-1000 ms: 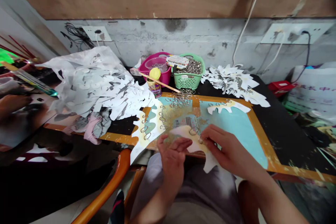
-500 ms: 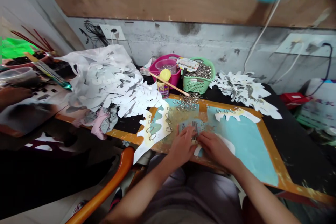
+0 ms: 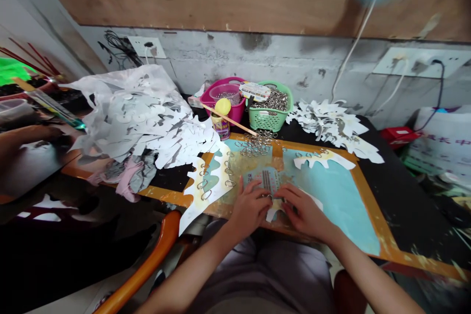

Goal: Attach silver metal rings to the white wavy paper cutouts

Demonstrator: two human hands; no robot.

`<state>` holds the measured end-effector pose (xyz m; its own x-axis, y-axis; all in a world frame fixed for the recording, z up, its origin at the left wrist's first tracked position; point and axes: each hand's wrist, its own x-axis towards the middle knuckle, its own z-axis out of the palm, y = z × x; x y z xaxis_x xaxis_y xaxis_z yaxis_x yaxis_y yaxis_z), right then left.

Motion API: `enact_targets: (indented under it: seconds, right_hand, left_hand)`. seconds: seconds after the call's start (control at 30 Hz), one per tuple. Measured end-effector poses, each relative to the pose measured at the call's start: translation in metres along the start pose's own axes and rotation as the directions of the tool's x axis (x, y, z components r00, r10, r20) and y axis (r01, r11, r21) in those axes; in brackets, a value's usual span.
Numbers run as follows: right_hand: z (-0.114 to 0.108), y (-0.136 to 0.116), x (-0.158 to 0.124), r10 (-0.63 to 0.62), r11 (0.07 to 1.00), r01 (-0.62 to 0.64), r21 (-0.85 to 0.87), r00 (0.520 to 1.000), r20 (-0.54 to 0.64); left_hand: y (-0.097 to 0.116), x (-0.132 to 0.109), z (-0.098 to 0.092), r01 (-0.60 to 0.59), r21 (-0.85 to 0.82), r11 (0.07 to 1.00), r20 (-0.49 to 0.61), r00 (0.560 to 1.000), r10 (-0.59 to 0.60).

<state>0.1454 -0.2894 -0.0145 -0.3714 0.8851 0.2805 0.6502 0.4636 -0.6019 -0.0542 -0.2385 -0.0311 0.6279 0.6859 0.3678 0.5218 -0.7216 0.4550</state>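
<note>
My left hand is closed, its fingertips pinching a small metal ring above the table mat. Close beside it, my right hand has thumb and forefinger apart over a white jagged-edged cut-out, which it partly covers. Just beyond the fingers lies a translucent printed card. To the left, another white cut-out carries several metal rings along its toothed edges. A third cut-out, with rings at its upper edge, rests on the blue mat.
Loose rings are heaped before a green basket of metal parts and a pink basket. A stick lies across a small can. White cut-outs pile up left and right. Another person's hand is far left.
My right fingers have spread and drawn slightly apart from my left hand. A ring now shows at my left fingertips. The whole view has shifted, so the table appears farther left.
</note>
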Motion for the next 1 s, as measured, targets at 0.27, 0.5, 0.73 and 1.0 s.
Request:
enact_targets:
  seconds: [0.27, 0.5, 0.73, 1.0]
  right_hand:
    - [0.003, 0.014, 0.009, -0.133, 0.966, 0.154, -0.209, 0.985, 0.111]
    - [0.009, 0.009, -0.009, -0.111, 0.967, 0.114, -0.226, 0.993, 0.026]
    - [-0.003, 0.013, -0.001, -0.089, 0.996, 0.089, -0.001, 0.996, 0.009]
    - [-0.002, 0.016, 0.004, -0.153, 0.959, 0.189, -0.213, 0.973, 0.175]
  left_hand:
    - [-0.002, -0.006, 0.005, -0.158, 0.045, 0.986, -0.090, 0.983, 0.161]
    - [-0.003, -0.004, 0.004, -0.078, 0.057, 0.995, 0.004, 0.997, 0.078]
    - [-0.007, -0.008, 0.005, -0.161, 0.046, 0.986, 0.019, 0.987, 0.160]
    - [-0.005, -0.006, 0.003, -0.138, 0.057, 0.989, -0.036, 0.989, 0.140]
